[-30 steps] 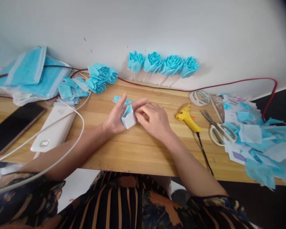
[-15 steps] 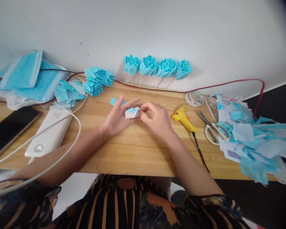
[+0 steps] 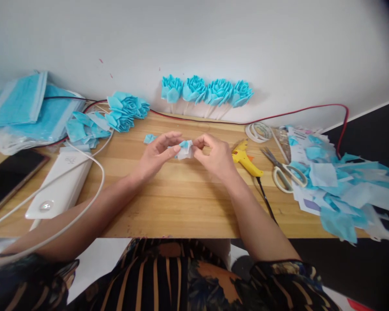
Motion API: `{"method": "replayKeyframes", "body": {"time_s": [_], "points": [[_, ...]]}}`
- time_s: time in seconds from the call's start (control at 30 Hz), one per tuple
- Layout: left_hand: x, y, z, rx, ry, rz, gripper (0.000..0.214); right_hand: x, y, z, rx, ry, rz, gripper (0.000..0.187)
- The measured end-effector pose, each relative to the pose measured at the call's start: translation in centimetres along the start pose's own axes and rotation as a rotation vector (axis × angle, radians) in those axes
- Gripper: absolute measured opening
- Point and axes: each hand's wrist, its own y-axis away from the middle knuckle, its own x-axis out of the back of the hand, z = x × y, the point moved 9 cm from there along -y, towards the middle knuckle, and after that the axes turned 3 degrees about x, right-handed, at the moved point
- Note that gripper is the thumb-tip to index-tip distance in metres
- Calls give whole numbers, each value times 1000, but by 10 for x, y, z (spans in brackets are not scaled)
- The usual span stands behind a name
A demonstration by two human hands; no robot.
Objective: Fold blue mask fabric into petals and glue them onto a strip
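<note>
Between my two hands is a small folded piece of blue and white mask fabric [image 3: 185,150]. My left hand [image 3: 157,153] pinches its left side, the thumb on top. The fingertips of my right hand [image 3: 214,155] are closed on its right edge. Behind my left fingers a small blue fabric piece [image 3: 149,138] lies on the wooden table [image 3: 181,203]. A yellow glue gun [image 3: 246,162] rests just right of my right hand.
Blue fabric flowers [image 3: 194,90] on white stems lean against the wall, with more flowers [image 3: 125,110] to their left. Scissors [image 3: 285,170], a tape roll [image 3: 258,132] and fabric scraps [image 3: 340,181] lie right. Masks [image 3: 19,101], a phone [image 3: 13,181] and a white power bank [image 3: 60,181] lie left.
My left hand has gone from lying open under the fabric piece to pinching it with the thumb on top. My right hand stays at its edge. The view has shifted slightly.
</note>
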Motion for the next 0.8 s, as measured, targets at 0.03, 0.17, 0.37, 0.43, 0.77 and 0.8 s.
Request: {"method": "replayKeyframes", "body": {"time_s": [0.03,0.17,0.37,0.43,0.77,0.8], "points": [[0,0,1,-5,-19,3,44,-1,0,-1,-4,7,-8,3],[3,-3,-1,12,-54,43,37,-3,1,-4,-5,-4,-22,5],[16,-4,-14,96,87,144,24,-4,-1,13,-94,-200,-32,3],[15,-4,-20,163,184,141,24,-7,0,21,-156,-275,-52,6],[5,-3,-19,178,178,52,49,-14,1,31,-234,-398,-77,11],[7,-3,-18,172,165,70,45,-15,1,32,-234,-406,-82,12]]}}
